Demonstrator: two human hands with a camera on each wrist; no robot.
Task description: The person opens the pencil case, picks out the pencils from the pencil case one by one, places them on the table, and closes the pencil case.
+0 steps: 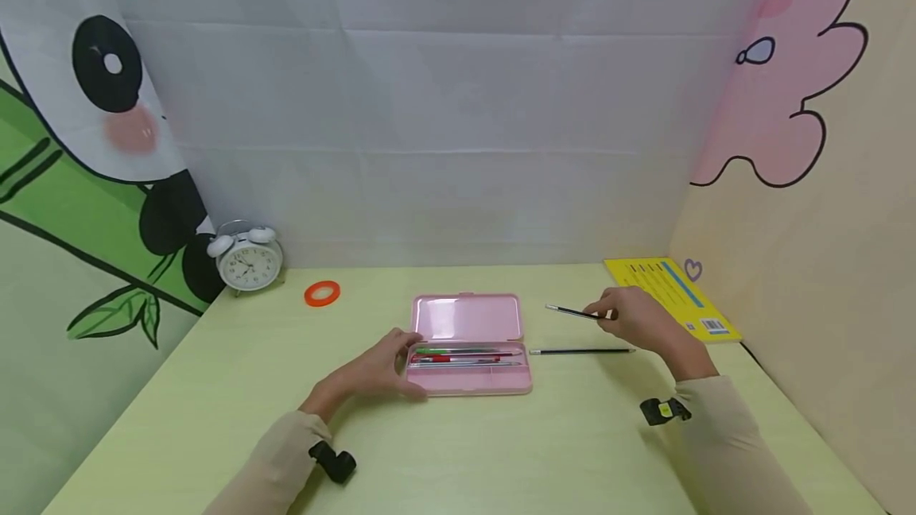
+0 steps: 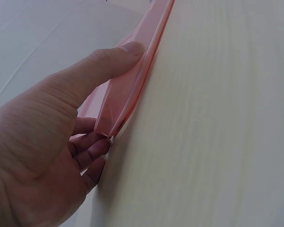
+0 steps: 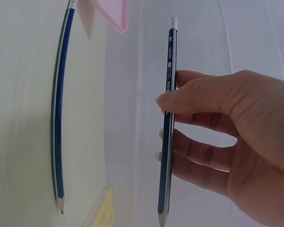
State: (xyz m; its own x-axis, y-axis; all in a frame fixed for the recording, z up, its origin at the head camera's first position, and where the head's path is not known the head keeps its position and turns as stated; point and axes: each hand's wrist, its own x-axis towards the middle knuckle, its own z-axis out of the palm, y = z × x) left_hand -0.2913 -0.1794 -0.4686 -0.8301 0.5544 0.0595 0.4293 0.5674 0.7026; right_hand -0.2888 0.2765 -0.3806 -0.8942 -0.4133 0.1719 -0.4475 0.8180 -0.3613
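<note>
Beige sleeves [image 1: 737, 443] cross the head view's bottom; lower centre, the left hand [image 1: 375, 364] grips a pink case [image 1: 458, 380]. Left wrist view: it slants, upper centre. Right wrist view: the right hand [image 3: 253, 109] pinches a pencil [image 3: 167, 142] mid-frame; another pencil [image 3: 58, 104] lies left.

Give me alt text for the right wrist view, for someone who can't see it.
The right hand pinches a dark pencil, its sharpened tip toward the bottom of the frame. To the left, a second pencil lies on the pale table. A corner of a pink case shows at the top, part of a yellow book at the bottom.
</note>
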